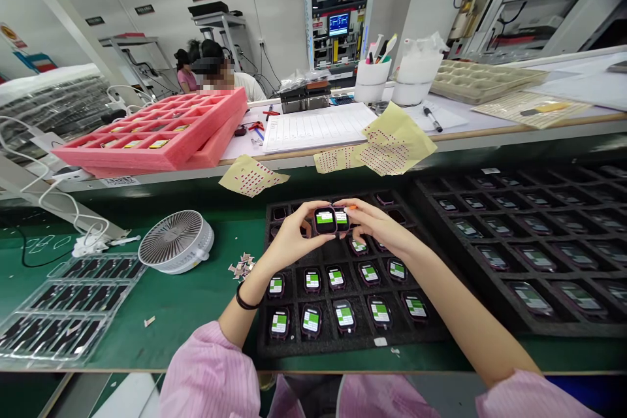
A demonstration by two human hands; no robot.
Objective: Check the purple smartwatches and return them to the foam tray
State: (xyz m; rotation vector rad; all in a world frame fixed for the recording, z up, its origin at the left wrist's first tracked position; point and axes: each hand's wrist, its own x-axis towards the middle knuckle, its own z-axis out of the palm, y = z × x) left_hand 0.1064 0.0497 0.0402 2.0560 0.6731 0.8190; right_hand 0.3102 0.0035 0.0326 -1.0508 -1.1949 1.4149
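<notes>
Above the near black foam tray [337, 347], both hands hold smartwatch bodies side by side with lit green-and-white screens. My left hand [290, 240] is closed on the left watch body [324, 221], thumb below and fingers on top. Fingers of my right hand [376, 225] pinch the right watch body [341, 218], which touches or nearly touches the other. Something small and orange [351, 208] shows at the right fingertips; its kind is unclear. More lit watch bodies [312, 281] lie in the tray's compartments under my wrists. The hands cover some of the back compartments.
A second foam tray [494, 323] with dark-screened watches lies right. To the left are a white fan [176, 241], clear blister trays [73, 304] and small scraps [241, 266]. The shelf ahead bears pink foam trays [196, 137], paper sheets [313, 127] and hanging yellow sticker sheets [398, 140].
</notes>
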